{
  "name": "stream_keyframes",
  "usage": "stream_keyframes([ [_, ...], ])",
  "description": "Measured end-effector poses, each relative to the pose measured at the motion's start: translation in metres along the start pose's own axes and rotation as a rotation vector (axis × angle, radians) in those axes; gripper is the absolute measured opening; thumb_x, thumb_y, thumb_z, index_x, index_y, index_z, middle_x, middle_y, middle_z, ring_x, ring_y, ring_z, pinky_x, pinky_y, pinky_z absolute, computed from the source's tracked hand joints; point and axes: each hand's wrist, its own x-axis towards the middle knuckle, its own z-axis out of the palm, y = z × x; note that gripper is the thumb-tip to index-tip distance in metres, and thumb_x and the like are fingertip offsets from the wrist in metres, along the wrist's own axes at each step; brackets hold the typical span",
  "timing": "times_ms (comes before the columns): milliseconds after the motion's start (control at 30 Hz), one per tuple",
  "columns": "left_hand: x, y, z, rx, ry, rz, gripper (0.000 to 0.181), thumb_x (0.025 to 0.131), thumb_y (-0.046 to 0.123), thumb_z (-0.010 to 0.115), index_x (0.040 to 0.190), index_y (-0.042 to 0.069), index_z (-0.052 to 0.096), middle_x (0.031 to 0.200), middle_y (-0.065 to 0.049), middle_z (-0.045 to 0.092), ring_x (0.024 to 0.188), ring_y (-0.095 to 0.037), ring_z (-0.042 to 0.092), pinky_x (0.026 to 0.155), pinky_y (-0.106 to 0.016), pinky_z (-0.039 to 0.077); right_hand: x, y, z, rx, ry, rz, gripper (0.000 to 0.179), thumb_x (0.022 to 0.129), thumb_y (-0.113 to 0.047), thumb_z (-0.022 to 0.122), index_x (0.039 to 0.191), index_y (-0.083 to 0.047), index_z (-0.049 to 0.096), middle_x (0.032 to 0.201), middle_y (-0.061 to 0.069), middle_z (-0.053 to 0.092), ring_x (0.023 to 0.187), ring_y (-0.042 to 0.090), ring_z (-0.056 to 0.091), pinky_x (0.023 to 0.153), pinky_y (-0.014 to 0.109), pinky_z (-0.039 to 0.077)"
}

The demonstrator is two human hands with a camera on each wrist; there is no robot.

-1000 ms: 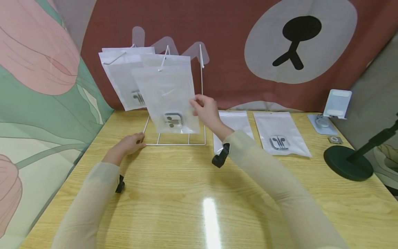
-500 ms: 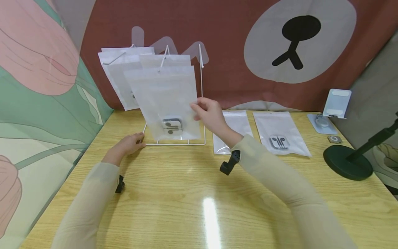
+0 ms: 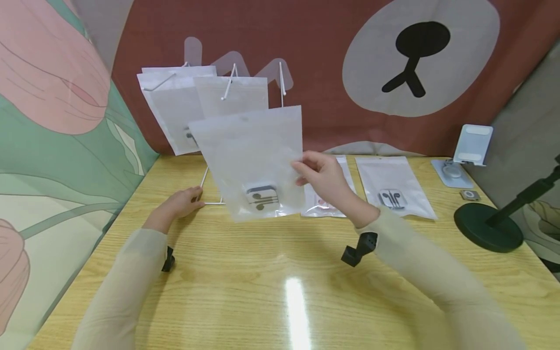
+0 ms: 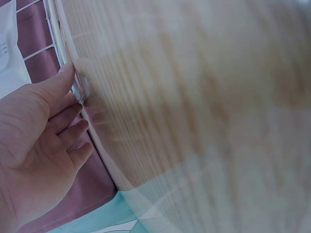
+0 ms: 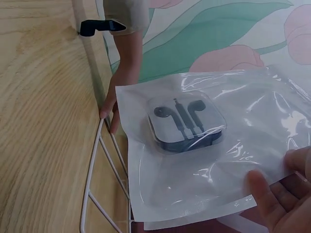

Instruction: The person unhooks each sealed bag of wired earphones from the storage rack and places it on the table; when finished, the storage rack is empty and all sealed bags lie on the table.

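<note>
My right hand (image 3: 325, 177) pinches the right edge of a clear-fronted zip bag (image 3: 258, 150), which hangs in the air in front of the white wire rack (image 3: 214, 203). Inside the bag, low down, lies a boxed pair of earphones (image 5: 187, 121), plainly seen in the right wrist view. My left hand (image 3: 179, 206) grips the front left corner of the rack's base, thumb and forefinger at the wire in the left wrist view. Behind the held bag, another white bag (image 3: 234, 92) hangs on the rack's middle hook. More bags (image 3: 166, 107) hang on the left hook.
Two more bags lie on the table to the right: one (image 3: 347, 180) partly behind my right hand, the other bag (image 3: 385, 175) with boxed earphones in it. Farther right are a folding phone stand (image 3: 474, 145), a small square gadget (image 3: 470, 195) and a dark round stand base (image 3: 488, 227).
The bag in my right hand has come off the middle hook and moved toward me, down and to the right. My left hand has stayed at the rack's corner.
</note>
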Motion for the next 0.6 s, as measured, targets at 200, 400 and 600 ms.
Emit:
stream_keyframes([
  [200, 0.001, 0.0, 0.0, -0.005, -0.01, -0.011, 0.057, 0.096, 0.021, 0.05, 0.138, -0.01, 0.028, 0.14, -0.032, 0.026, 0.127, -0.047, 0.025, 0.104, -0.053, 0.021, -0.024, 0.003, -0.027, -0.036, 0.018, 0.025, 0.016, 0.089, -0.009, 0.061, 0.093, 0.006, 0.064, 0.074, 0.012, 0.064, 0.06, 0.019, 0.065, 0.057, 0.031, 0.054],
  [400, -0.001, 0.0, 0.0, -0.011, -0.023, -0.025, 0.058, 0.096, 0.023, 0.05, 0.139, -0.01, 0.027, 0.141, -0.031, 0.024, 0.127, -0.048, 0.023, 0.104, -0.054, 0.02, -0.046, 0.007, -0.056, -0.06, 0.046, 0.023, 0.015, 0.09, -0.009, 0.061, 0.088, 0.006, 0.064, 0.07, 0.01, 0.065, 0.057, 0.021, 0.064, 0.056, 0.031, 0.054],
  [600, 0.0, 0.0, 0.0, -0.009, -0.018, -0.015, 0.058, 0.096, 0.023, 0.05, 0.138, -0.01, 0.028, 0.141, -0.031, 0.024, 0.127, -0.047, 0.024, 0.104, -0.053, 0.021, -0.065, 0.011, -0.091, -0.144, 0.075, 0.053, 0.017, 0.09, -0.01, 0.06, 0.088, 0.006, 0.063, 0.067, 0.006, 0.064, 0.056, 0.019, 0.064, 0.046, 0.026, 0.05],
])
